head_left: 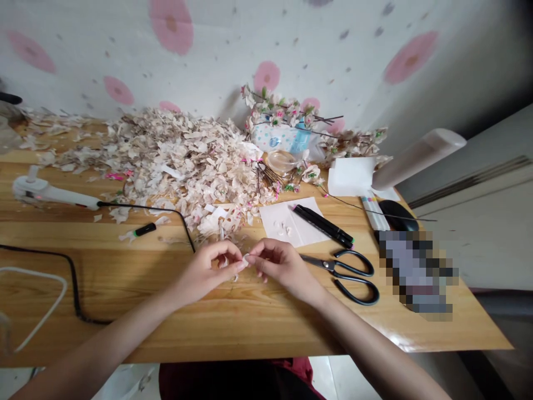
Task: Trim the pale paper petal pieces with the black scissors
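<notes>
Both hands meet over the front middle of the table, fingertips pinched on a small whitish petal [246, 259]. My left hand [216, 264] grips it from one side, thumb against forefinger. From the other side my right hand [281, 264] pinches it with the fingers curled. Behind the hands spreads a large pile of pale petals [200, 161]. A white paper sheet [275, 222] with a few tiny pale pieces lies beyond my right hand. Close to that hand rest black-handled scissors [341, 272], their blades partly hidden behind it.
Black markers [325, 225] lie across the paper. A white corded hot glue gun [54, 194] sits at the left, with a black cable [75, 289] nearby. Flowering branches [287, 114] lean at the back. A black mouse [397, 215] and a pale cylinder [416, 158] stand right.
</notes>
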`<state>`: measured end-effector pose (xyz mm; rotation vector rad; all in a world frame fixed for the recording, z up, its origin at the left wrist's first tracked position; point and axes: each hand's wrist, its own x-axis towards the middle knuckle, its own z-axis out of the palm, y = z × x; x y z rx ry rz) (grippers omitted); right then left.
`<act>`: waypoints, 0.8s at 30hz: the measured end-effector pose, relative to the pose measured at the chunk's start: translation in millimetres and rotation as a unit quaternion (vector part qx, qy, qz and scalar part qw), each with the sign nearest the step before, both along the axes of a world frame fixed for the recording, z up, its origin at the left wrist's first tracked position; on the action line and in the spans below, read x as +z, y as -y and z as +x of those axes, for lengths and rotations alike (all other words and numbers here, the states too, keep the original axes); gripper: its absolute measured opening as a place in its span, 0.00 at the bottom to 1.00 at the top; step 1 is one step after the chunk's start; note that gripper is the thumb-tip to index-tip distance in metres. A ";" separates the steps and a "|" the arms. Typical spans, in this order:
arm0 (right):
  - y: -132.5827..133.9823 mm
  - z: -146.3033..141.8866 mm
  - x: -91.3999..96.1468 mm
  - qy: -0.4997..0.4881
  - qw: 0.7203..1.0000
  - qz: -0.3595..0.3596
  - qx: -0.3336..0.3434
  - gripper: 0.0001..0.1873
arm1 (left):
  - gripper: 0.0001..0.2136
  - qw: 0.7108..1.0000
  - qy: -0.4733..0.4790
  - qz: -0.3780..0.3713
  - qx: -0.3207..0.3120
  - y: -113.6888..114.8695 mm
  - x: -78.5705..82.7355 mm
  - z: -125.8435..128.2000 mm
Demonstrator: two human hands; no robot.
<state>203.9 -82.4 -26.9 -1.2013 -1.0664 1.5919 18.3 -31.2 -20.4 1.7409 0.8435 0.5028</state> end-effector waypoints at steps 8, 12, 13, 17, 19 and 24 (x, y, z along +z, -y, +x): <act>1.7 -4.9 -8.2 0.081 0.992 0.099 -0.006 0.13 | 0.07 1.000 0.025 -0.011 0.003 3.1 -1.1 -1.7; 0.8 12.4 9.8 0.219 0.964 0.151 -0.006 0.08 | 0.09 0.992 0.084 -0.081 0.038 1.1 -6.2 -4.3; 4.2 22.5 14.8 0.261 0.952 0.159 -0.012 0.08 | 0.10 0.990 0.093 -0.100 0.047 0.4 -6.5 -4.8; 43.7 80.4 15.2 0.490 0.857 0.139 -0.078 0.08 | 0.11 0.975 0.078 -0.183 0.097 -1.7 -3.1 -4.9; 72.8 108.8 1.5 0.580 0.798 0.123 -0.109 0.10 | 0.12 0.967 0.073 -0.214 0.119 -1.6 -1.5 -4.3; 117.0 141.9 -34.1 0.646 0.747 0.135 -0.085 0.17 | 0.12 0.963 0.073 -0.226 0.128 -0.4 -3.3 -1.6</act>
